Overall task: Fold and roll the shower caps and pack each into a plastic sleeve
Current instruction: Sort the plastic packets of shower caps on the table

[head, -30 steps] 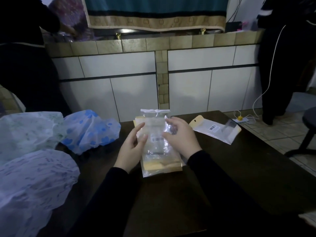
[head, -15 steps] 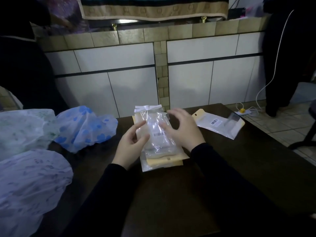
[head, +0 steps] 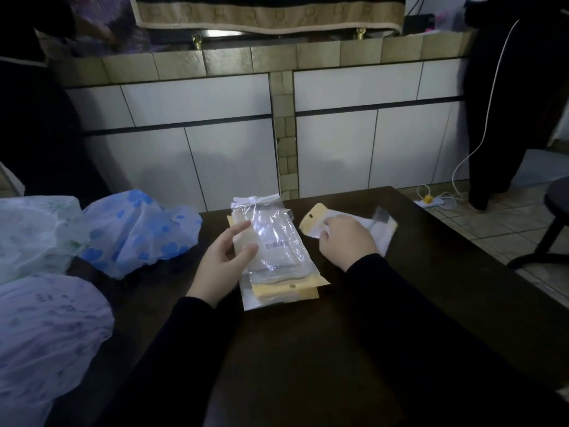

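A stack of clear plastic sleeves (head: pixel 277 254) with tan header cards lies at the middle of the dark table (head: pixel 338 349). My left hand (head: pixel 223 263) grips the stack's left edge, thumb on top. To its right lies a single sleeve (head: pixel 381 234) with a tan top, and my right hand (head: pixel 346 240) rests on it, fingers curled over its near part. Three shower caps sit at the left: a blue-flowered one (head: pixel 138 232), a greenish one (head: pixel 29 232) and a pale purple one (head: pixel 46 331).
A tiled counter front (head: pixel 215 143) stands just beyond the table's far edge. Two persons in dark clothes stand at the far left (head: pixel 37 118) and far right (head: pixel 498 103). A white cable and power strip (head: pixel 431 201) lie on the floor, beside a dark stool (head: pixel 551 223).
My right hand left the stack and moved right onto the single sleeve. My left hand stays on the stack. The camera has tipped slightly down.
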